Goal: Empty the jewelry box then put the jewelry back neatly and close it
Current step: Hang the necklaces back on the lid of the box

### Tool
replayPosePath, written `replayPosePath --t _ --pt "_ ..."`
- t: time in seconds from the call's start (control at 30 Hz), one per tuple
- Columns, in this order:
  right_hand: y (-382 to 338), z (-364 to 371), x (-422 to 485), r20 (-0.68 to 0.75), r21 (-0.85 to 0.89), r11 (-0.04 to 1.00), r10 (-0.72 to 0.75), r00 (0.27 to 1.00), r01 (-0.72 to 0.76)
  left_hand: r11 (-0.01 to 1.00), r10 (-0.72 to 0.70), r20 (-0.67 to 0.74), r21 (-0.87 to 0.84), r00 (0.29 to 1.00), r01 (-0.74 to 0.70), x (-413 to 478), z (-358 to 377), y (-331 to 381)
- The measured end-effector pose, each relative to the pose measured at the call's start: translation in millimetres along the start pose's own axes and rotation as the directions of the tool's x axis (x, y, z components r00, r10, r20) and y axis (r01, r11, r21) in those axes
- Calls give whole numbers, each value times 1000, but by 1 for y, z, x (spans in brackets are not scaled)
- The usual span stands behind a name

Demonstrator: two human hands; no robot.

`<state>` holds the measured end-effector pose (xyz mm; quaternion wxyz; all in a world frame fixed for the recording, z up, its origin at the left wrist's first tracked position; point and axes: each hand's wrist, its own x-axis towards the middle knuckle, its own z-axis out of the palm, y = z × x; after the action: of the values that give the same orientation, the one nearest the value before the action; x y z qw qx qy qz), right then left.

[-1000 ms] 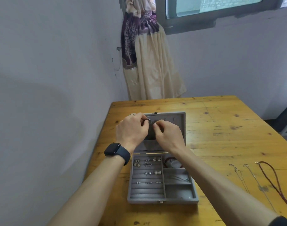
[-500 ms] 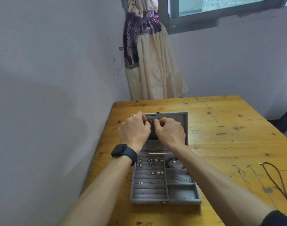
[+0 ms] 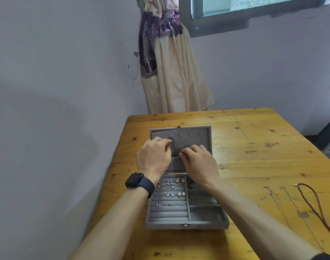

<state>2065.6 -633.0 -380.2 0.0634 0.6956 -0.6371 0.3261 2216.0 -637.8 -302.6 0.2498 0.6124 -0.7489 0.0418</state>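
Left hand (image 3: 154,158) and right hand (image 3: 199,162) each pinch a thin chain (image 3: 176,147) (ends hidden by fingers) over the open jewelry box (image 3: 186,225) lid.

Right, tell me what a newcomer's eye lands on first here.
The left hand and right hand meet over the lid of the open jewelry box, pinching a thin chain. Nearer, earrings sit in its padded rows, and three necklaces lie on the wooden table at right.
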Motion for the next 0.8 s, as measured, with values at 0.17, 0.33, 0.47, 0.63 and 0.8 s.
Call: replayPosePath --t 0.17,0.33,0.47,0.63,0.8 --pt "-5 -10 4 -10 -129 991 -33 999 32 966 213 -143 179 967 -186 4 2 -7" --pt "-7 -22 2 52 -62 997 -39 998 42 955 163 -71 264 984 -139 25 -9 -13" --pt "1 -21 -6 49 -135 984 -111 993 117 991 106 75 75 992 -112 35 -10 -19" --pt "-4 -22 -11 34 -159 982 -101 994 105 992 115 89 33 989 -118 41 -18 -21" --pt "-10 -26 -12 28 -116 989 -93 995 96 990 125 114 46 986 -130 40 -17 -22"
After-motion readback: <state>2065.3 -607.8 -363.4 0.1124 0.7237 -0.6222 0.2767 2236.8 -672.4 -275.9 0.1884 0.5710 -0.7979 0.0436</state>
